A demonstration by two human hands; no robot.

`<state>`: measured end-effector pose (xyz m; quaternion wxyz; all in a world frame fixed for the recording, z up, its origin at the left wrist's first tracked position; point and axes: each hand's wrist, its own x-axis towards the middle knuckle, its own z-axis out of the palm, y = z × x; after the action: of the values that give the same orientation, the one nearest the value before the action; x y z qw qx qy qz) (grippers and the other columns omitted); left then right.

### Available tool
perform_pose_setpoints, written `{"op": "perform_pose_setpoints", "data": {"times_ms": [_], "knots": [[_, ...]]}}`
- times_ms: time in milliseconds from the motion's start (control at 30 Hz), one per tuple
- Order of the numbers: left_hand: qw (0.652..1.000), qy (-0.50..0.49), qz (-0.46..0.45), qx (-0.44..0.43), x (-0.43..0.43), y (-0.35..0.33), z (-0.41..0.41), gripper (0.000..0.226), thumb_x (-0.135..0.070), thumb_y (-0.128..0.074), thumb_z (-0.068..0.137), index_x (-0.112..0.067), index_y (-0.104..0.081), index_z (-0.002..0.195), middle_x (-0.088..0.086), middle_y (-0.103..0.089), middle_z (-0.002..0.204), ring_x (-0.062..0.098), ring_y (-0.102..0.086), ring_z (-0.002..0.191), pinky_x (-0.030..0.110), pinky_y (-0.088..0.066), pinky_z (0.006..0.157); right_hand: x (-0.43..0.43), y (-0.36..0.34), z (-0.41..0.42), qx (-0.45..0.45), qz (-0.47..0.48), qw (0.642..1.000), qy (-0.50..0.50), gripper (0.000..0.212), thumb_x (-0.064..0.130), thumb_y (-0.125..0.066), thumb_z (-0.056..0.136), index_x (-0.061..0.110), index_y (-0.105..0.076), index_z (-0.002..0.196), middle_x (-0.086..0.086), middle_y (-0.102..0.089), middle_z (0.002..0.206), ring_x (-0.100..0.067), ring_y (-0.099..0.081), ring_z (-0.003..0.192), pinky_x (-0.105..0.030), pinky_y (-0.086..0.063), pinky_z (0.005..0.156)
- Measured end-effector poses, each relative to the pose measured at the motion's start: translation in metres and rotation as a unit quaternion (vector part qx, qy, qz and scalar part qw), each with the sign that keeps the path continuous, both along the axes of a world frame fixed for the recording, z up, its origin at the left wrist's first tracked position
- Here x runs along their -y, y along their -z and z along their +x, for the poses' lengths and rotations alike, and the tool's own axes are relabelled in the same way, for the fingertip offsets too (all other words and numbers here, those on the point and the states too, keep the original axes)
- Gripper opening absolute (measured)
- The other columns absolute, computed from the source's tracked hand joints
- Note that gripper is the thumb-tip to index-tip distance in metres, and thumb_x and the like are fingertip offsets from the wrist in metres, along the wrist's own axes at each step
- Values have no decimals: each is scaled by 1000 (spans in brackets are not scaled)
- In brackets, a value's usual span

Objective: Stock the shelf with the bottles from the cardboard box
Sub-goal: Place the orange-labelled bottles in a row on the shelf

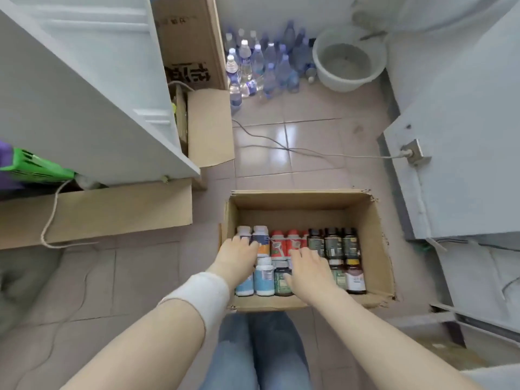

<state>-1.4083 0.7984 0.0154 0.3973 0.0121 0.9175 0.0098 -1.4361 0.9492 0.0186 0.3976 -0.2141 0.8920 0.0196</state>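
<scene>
Both in the box. Left fingertips [246,246] first: laid straight and loose over the near ends of two white bottles [260,235], touching, not wrapped round either. Nothing clasped in the left hand [237,257]. Over to the right fingertips [302,254]: spread flat, on or just above the red bottles [277,243]; cannot tell whether touching. Nothing gripped in the right hand [309,271] either.

Outward now. Two rows packed against the near wall of the cardboard box [301,195]: white at the left, red in the middle, dark bottles [333,243] at the right, more white and green in the near row, partly under the wrists. Apparently lying flat, caps pointing away from the body, long axes running straight ahead, in line with both forearms. Bare cardboard across the far half of the floor.

Looking ahead, as a judgement: directly beneath each palm, so no reach left, only a curl round a barrel from above. Left nearer the white pair, right nearer the red. Tight side-by-side packing, so little room to get fingers down between neighbours.

As for the shelf: a white unit at the left [84,108], another at the right [464,170]; cannot tell which is meant.
</scene>
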Motion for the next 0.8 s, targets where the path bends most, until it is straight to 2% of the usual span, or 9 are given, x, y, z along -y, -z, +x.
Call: {"op": "perform_pose_setpoints", "data": {"times_ms": [133, 300, 400, 500, 633, 733, 800], "knots": [[999, -20, 3, 43, 13, 59, -13, 38, -16, -50, 92, -7, -41, 128, 14, -47, 130, 30, -45, 120, 34, -41, 95, 15, 70, -6, 83, -9, 996, 36, 55, 39, -44, 94, 9, -31, 139, -11, -41, 138, -29, -37, 129, -37, -33, 103], [999, 26, -15, 27, 23, 116, -54, 35, -6, -37, 95, -3, -40, 130, 17, -43, 133, 32, -42, 123, 36, -38, 96, 34, 135, -22, 126, -76, 975, 169, 54, 46, -48, 92, 9, -43, 131, -11, -51, 130, -28, -47, 122, -35, -39, 96], [997, 17, -27, 73, 30, 138, -76, 36, -9, -46, 94, -5, -44, 130, 15, -46, 134, 30, -45, 125, 36, -39, 99, 43, 161, -27, 141, -131, 952, 236, 49, 49, -56, 86, 14, -54, 119, -10, -59, 119, -27, -54, 112, -37, -45, 91], [987, 30, -23, 155, 36, 154, -89, 36, -16, -59, 91, -9, -54, 126, 10, -56, 129, 28, -56, 117, 35, -47, 92, 50, 176, -25, 157, -157, 935, 275, 51, 48, -66, 77, 14, -58, 113, -9, -63, 110, -27, -58, 105, -41, -49, 88], [974, 34, 5, 222, 41, 157, -104, 52, -31, -69, 84, -8, -54, 127, 9, -59, 125, 30, -58, 112, 37, -49, 86, 56, 187, -25, 158, -177, 902, 360, 49, 39, -73, 73, 5, -60, 105, -13, -66, 102, -28, -62, 100, -41, -51, 82], [974, 14, 24, 224, 46, 159, -112, 59, -39, -72, 78, -6, -53, 123, 10, -58, 121, 31, -58, 107, 42, -51, 90, 56, 186, -30, 195, -183, 866, 422, 37, 24, -73, 78, 1, -62, 104, -14, -68, 104, -25, -63, 98, -29, -46, 74], [974, -20, 46, 219, 48, 158, -112, 61, -42, -73, 76, -6, -54, 122, 10, -59, 121, 31, -58, 107, 41, -50, 92, 50, 181, -33, 214, -192, 850, 442, 30, 20, -71, 80, 1, -65, 103, -14, -69, 104, -21, -63, 93, -26, -43, 73]]}}
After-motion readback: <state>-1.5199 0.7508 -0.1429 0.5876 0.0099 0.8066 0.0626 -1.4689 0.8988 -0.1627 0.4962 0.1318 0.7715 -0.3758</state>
